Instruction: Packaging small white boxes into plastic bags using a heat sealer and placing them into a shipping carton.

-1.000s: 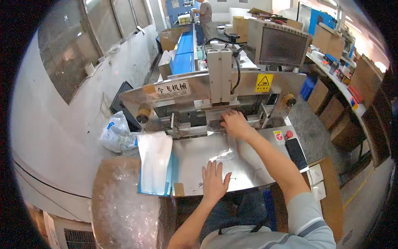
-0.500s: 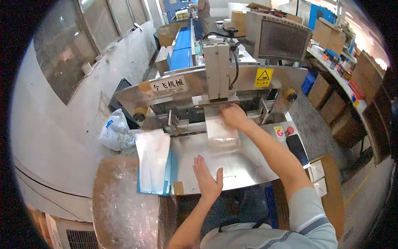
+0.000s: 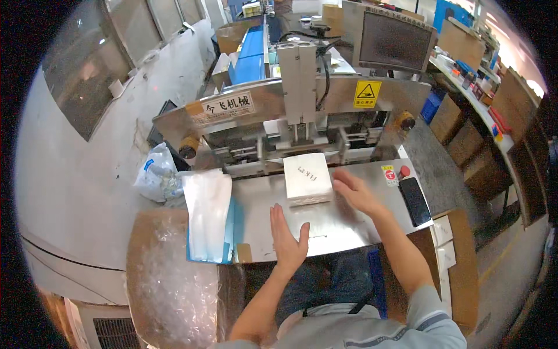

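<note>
A squarish white block (image 3: 308, 177) with dark print on top stands on the metal work plate (image 3: 256, 218) in front of the machine's upright column (image 3: 297, 87). Its lower side looks wrapped in see-through film. To its right, my right hand (image 3: 356, 192) is held with the fingers stretched out; the fingertips lie close to the block's side, and I cannot tell whether they touch. Nearer to me, my left hand (image 3: 288, 235) hovers over the plate, empty, its thumb spread from straight fingers. Left of it, thin white sleeves (image 3: 206, 215) lie in a blue holder (image 3: 237, 227).
A black phone (image 3: 414, 200) and red button (image 3: 404, 171) sit on the plate's right side. A carton of crumpled clear film (image 3: 180, 279) stands at lower left; white boxes (image 3: 443, 238) lie at right. Behind are a blue conveyor (image 3: 250, 55) and a monitor (image 3: 395, 41).
My right hand has drawn back from the column's foot to beside the block. The white block now stands out on the plate, nearer to me. My left hand stays open.
</note>
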Available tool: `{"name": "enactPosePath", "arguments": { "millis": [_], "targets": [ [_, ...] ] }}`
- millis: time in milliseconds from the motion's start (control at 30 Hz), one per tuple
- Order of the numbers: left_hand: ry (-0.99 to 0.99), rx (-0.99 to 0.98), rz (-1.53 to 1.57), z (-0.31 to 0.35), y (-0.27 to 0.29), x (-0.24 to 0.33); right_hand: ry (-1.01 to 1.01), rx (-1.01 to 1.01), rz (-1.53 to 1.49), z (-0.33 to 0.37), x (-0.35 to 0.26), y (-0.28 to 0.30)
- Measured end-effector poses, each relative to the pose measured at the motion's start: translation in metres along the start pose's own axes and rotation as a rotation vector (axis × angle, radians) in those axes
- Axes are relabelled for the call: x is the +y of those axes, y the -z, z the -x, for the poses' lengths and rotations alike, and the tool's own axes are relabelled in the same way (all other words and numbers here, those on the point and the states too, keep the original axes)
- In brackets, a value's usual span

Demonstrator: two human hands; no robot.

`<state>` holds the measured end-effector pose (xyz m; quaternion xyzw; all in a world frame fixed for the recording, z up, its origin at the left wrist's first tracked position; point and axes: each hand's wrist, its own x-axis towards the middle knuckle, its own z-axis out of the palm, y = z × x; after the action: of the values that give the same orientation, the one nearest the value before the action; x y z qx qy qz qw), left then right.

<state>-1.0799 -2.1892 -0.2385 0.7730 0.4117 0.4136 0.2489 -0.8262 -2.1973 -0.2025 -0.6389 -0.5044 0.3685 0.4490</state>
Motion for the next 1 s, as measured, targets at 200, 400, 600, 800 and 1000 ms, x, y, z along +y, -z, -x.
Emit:
{"name": "enactPosePath", "arguments": {
  "millis": [200,400,600,800,1000],
  "targets": [
    [0.223,-0.01,0.298,-0.044,-0.013,-0.012,-0.042,0.072,-0.029,0.002,0.017,-0.008],
    [0.361,-0.032,0.451,-0.105,-0.028,-0.018,-0.007,0.311,0.073,-0.03,0.018,-0.029],
    [0.379,-0.103,0.551,-0.108,-0.035,-0.005,0.087,0.104,0.002,-0.035,0.008,-0.037],
    [0.608,-0.095,0.751,-0.084,0.0,-0.006,-0.071,0.02,-0.45,0.032,-0.033,-0.02],
    [0.856,-0.158,1.259,-0.149,-0.041,-0.087,-0.107,0.058,-0.487,0.081,-0.012,-0.004]
  ]
}}
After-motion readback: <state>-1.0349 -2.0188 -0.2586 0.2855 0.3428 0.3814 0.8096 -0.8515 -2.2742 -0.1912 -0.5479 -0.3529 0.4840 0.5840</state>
